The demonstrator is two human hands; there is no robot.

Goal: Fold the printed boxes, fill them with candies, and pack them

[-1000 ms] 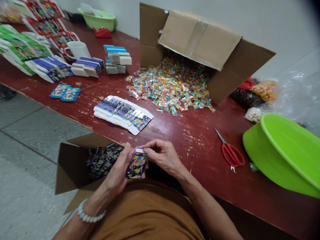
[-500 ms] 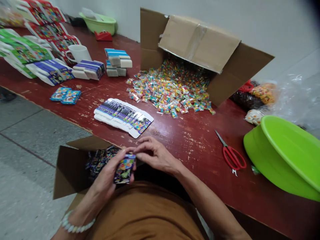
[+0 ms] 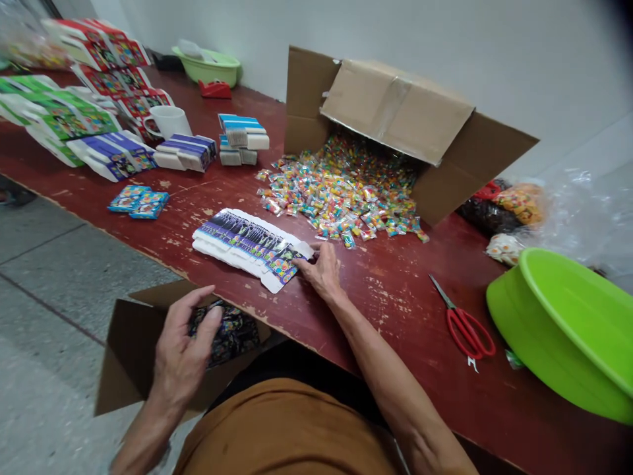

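Observation:
My left hand [image 3: 182, 343] hovers over an open cardboard box [image 3: 126, 353] below the table edge, its thumb and fingers apart and nothing in it. Dark, colourful small packs [image 3: 235, 336] fill that box. On the table, a fanned row of flat purple cartons [image 3: 242, 241] with white flaps lies in front of me. At the right end of this row, my right hand [image 3: 324, 270] pinches the topmost flat carton [image 3: 284, 264] by its edge. Beyond the row spreads a heap of small wrapped candies [image 3: 336, 198], spilling from a tipped cardboard box [image 3: 395, 99].
Red-handled scissors [image 3: 465, 323] and a green basin [image 3: 534, 330] stand at the right. Two blue packs [image 3: 138, 201], stacked purple cartons [image 3: 188, 150], blue cartons [image 3: 242, 135] and a white mug [image 3: 169, 123] sit at the left. The red table [image 3: 395, 369] ends near my body.
The small filled carton has left my left hand, which is now open over the box. My right hand has moved forward to the row and grips a flat carton there. The view has shifted slightly.

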